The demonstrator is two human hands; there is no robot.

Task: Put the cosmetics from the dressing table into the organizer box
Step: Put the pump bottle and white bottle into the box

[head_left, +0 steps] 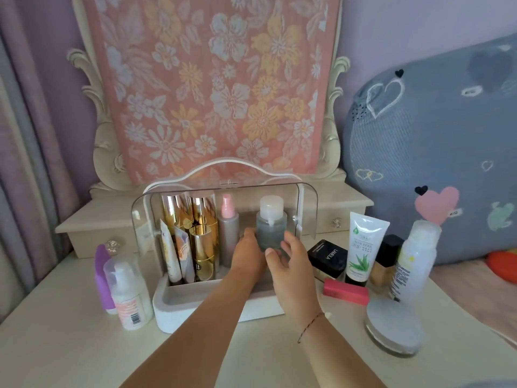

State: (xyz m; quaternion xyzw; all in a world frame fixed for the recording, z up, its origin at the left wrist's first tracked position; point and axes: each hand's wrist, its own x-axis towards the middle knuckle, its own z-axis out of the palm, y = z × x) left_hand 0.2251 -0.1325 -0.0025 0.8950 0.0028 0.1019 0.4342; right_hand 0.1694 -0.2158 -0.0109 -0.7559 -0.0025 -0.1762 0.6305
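Observation:
The white organizer box stands mid-table with its clear lid raised. Inside at the left are gold bottles, two tubes and a pink-capped spray bottle. My left hand and my right hand both grip a clear bottle of grey liquid, upright in the box's right side. Left of the box stand a purple tube and a foam pump bottle. To the right are a black compact, an aloe tube, a pink box, a foundation bottle, a white spray bottle and a grey-lidded jar.
Behind the box rises a mirror frame draped with a floral cloth, with small drawers on either side. A blue-grey heart-print cushion leans at the right. A curtain hangs at the left.

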